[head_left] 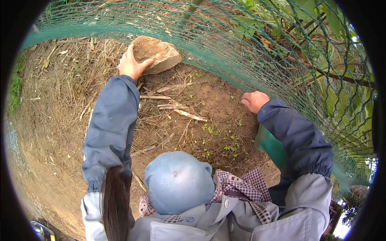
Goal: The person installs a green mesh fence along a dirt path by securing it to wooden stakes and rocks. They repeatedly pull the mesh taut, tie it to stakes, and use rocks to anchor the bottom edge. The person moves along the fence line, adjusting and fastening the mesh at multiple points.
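Observation:
My left hand [132,65] grips the left end of a flat, pale brown rock [161,54], fingers over its edge and thumb spread toward the middle. The rock lies on dirt against the lower band of green netting [217,64]. Lower right, my right hand [254,100] is curled down at the netting's bottom edge; what its fingers hold, if anything, is hidden. Dark blue sleeve covers both forearms. A green boot [269,144] shows beneath the right arm.
Dry stalks [179,108] and small weeds [225,146] cover parts of the brown soil [52,116]. Leafy plants [333,100] stand behind the netting at the right, with a branch across. A light blue cap [177,180] and checked cloth fill the lower middle.

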`<state>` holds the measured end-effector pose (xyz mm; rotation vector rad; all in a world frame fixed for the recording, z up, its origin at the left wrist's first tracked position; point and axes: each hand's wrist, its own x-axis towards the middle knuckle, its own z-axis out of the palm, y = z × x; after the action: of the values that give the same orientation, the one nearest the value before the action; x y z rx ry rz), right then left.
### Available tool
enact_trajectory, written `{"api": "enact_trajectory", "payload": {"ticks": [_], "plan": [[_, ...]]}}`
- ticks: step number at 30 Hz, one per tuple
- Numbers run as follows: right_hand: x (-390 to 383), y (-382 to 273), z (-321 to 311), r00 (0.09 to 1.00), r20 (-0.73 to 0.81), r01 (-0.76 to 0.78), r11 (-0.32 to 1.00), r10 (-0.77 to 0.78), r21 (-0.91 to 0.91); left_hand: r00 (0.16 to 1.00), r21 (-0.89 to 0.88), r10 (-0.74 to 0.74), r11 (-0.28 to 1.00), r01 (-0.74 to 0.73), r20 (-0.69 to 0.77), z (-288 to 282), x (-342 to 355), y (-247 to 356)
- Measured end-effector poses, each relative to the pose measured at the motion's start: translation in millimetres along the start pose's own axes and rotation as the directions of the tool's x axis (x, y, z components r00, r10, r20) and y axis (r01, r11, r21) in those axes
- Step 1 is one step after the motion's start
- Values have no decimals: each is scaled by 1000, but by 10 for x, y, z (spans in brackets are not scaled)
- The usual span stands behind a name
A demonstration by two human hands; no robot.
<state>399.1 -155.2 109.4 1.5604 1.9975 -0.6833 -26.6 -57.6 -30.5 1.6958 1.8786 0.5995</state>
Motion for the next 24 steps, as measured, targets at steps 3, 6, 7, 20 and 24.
{"api": "enact_trajectory", "payload": {"ticks": [3,6,7,20,24], "plan": [[179,-257,143,967,-119,235,970,-226,68,971,10,37,999,-40,234,-190,69,-11],[567,-591,271,938,-148,341,905,-312,253,890,-46,-56,995,86,453,-400,66,-123],[731,-756,305,924,-211,375,859,-318,350,859,-29,-139,984,176,493,-444,41,-176],[1491,-1533,289,706,-705,290,934,-63,208,865,-613,-200,633,473,460,-144,-24,-81],[1701,-1364,369,744,-666,166,952,52,259,755,-338,-378,723,602,536,-169,-122,260]]}}
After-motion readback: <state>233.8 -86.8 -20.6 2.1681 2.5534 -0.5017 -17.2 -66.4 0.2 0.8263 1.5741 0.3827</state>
